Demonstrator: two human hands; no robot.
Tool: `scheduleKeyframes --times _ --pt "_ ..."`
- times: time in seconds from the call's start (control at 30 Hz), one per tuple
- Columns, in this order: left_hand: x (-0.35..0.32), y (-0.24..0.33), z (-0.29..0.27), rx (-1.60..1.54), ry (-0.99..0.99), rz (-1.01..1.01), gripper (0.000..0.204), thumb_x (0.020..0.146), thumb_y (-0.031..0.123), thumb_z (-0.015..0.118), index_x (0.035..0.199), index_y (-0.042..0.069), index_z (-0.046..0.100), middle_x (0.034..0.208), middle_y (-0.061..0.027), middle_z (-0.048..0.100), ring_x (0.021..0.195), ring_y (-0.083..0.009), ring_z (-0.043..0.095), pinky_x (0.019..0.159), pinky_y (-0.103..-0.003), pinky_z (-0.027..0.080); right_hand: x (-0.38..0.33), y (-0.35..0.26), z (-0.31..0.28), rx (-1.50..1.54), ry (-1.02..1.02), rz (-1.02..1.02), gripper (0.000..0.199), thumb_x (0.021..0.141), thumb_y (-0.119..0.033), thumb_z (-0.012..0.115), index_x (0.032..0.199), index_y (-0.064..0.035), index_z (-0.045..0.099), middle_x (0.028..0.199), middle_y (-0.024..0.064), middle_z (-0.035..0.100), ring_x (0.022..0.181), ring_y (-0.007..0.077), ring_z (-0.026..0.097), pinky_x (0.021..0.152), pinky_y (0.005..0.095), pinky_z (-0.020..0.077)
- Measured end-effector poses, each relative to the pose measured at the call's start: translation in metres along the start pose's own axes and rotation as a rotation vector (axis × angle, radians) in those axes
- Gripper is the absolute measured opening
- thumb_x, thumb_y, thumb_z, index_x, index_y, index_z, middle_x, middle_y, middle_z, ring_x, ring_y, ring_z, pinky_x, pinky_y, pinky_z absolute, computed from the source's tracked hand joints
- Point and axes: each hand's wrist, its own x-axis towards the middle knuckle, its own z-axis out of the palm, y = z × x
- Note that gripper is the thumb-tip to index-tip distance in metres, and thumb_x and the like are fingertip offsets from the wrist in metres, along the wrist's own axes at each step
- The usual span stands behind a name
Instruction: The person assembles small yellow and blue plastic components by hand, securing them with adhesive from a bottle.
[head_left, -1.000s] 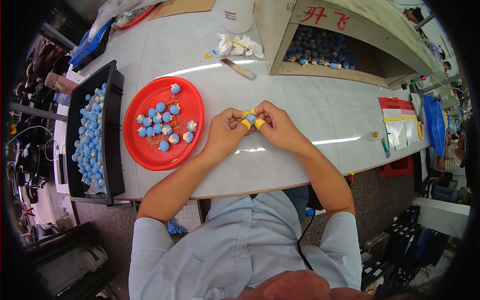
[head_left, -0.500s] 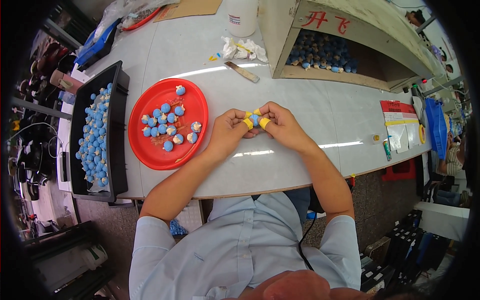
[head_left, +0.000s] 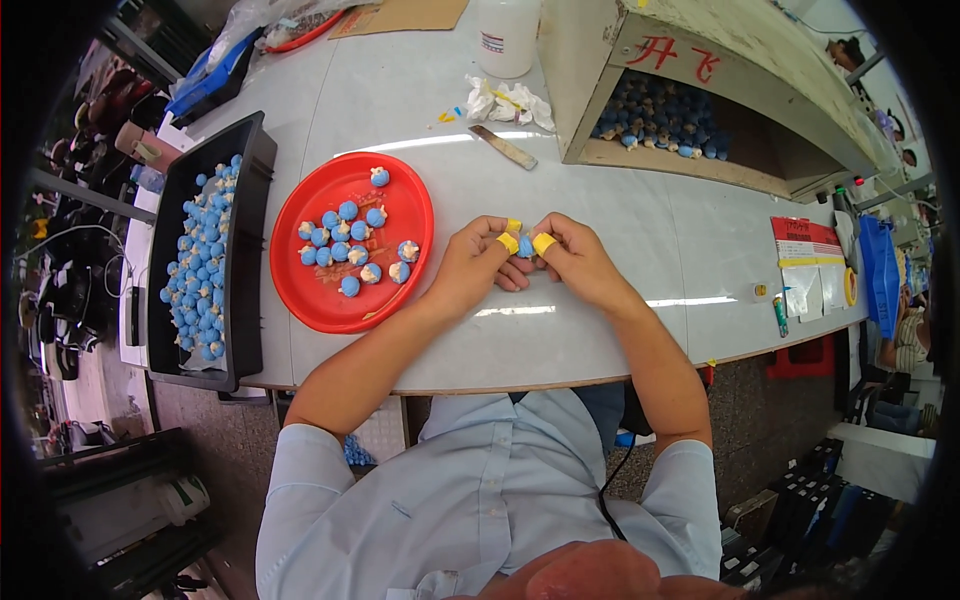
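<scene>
Both hands meet near the middle of the white table (head_left: 620,230), a little back from its front edge. The left hand (head_left: 470,270) and the right hand (head_left: 580,262) pinch one small blue ball (head_left: 525,246) between their fingertips, which wear yellow finger covers (head_left: 508,242); the ball sits just above the tabletop, touched from both sides. Just left of the left hand lies a round red plate (head_left: 330,300), holding a loose cluster of blue balls (head_left: 345,240), some of them with white bits on them, gathered in its upper half while its lower half is bare. Farther left, along the table's left edge, stands a long black tray (head_left: 245,260) filled with many more blue balls (head_left: 200,270), spread in a single layer. At the back right of the table stands a pale wooden box (head_left: 590,60) with its open side facing the person; inside lies a heap of darker blue balls (head_left: 660,115). Before the box's left corner lie a flat metal strip (head_left: 503,147) and some crumpled white paper (head_left: 510,100), and behind them stands a white plastic bottle (head_left: 507,35). Near the right edge of the table lie printed red and white sheets (head_left: 805,260) and a roll of yellow tape (head_left: 850,287).
</scene>
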Motion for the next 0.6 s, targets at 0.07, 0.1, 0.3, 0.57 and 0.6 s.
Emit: scheduleKeyframes --times 0.07,0.1,0.3,0.57,0.6 --pt "-0.001 0.001 0.000 0.020 -0.016 -0.002 0.026 0.096 0.012 0.047 0.120 -0.001 0.048 0.087 -0.0165 0.067 0.066 -0.0190 0.067 0.058 -0.027 0.054 -0.001 -0.003 0.003 -0.035 0.020 -0.026 0.011 0.091 -0.010 0.051 0.095 -0.0002 0.056 0.084 0.0034 0.060 0.072 0.0086 0.055 0.062 0.0241 0.0450" --pt "-0.001 0.001 -0.001 0.026 -0.020 -0.003 0.027 0.097 0.015 0.048 0.119 0.000 0.048 0.085 -0.0157 0.067 0.065 -0.0183 0.067 0.057 -0.026 0.054 -0.001 -0.003 0.003 -0.035 0.017 -0.027 0.011 0.091 -0.010 0.051 0.095 -0.0002 0.056 0.084 0.0034 0.060 0.072 0.0086 0.055 0.062 0.0241 0.0450" --pt "-0.002 -0.001 -0.001 0.027 -0.010 -0.003 0.032 0.097 0.023 0.053 0.119 0.000 0.048 0.084 -0.0131 0.066 0.064 -0.0160 0.065 0.056 -0.025 0.052 0.000 -0.004 0.008 -0.012 -0.023 -0.099 0.013 0.093 -0.011 0.052 0.097 0.0006 0.056 0.083 0.0036 0.060 0.073 0.0097 0.056 0.065 0.0246 0.0466" --pt "-0.015 0.038 -0.001 0.119 0.070 0.057 0.038 0.090 0.016 0.062 0.122 0.000 0.049 0.098 -0.0077 0.065 0.077 -0.0131 0.065 0.063 -0.024 0.051 0.000 -0.004 -0.007 0.097 0.249 -0.189 0.014 0.094 -0.010 0.053 0.105 -0.0017 0.056 0.085 0.0014 0.056 0.064 0.0034 0.045 0.054 0.0194 0.0369" --pt "-0.019 0.043 -0.008 0.254 0.136 0.153 0.039 0.088 0.014 0.062 0.122 -0.001 0.049 0.100 -0.0078 0.065 0.082 -0.0130 0.064 0.065 -0.024 0.050 0.003 -0.003 -0.009 0.089 0.274 -0.192 0.014 0.094 -0.010 0.053 0.105 -0.0017 0.056 0.085 0.0014 0.056 0.064 0.0034 0.045 0.054 0.0194 0.0369"
